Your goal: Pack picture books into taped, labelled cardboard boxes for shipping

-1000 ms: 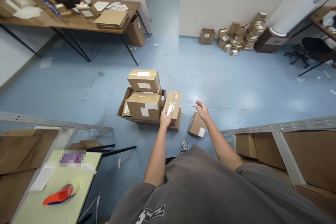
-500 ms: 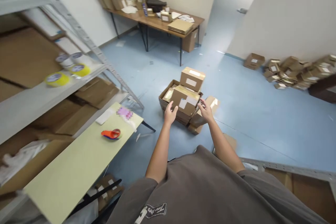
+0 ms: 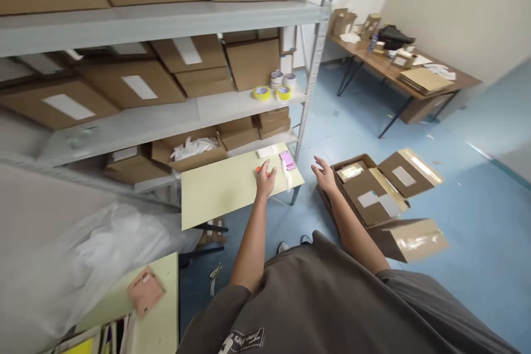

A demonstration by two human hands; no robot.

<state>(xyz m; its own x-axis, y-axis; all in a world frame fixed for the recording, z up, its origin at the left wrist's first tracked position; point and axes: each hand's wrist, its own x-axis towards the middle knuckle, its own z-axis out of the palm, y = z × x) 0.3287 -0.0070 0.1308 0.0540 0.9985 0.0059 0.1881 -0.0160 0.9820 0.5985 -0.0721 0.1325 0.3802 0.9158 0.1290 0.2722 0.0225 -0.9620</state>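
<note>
Both arms reach forward with bare hands held apart and nothing between them. My left hand is open, its fingers curved and spread in front of the pale yellow-green table. Behind its fingers an orange object shows only in part. My right hand is open too, fingers apart, in front of the left side of an open carton; whether it touches the carton I cannot tell. Inside lies a taped cardboard box with white labels. Further boxes stand beside it, one labelled and one with shiny tape.
Metal shelving with cardboard boxes runs along the left, with rolls of yellow tape on one shelf. A pink item lies at the table's end. A brown table stands behind, and plastic sheeting at lower left.
My view has swung left, so the shelving fills more of it and the carton sits further right. My hands, earlier in front of the boxed carton, are now farther apart from its middle.
</note>
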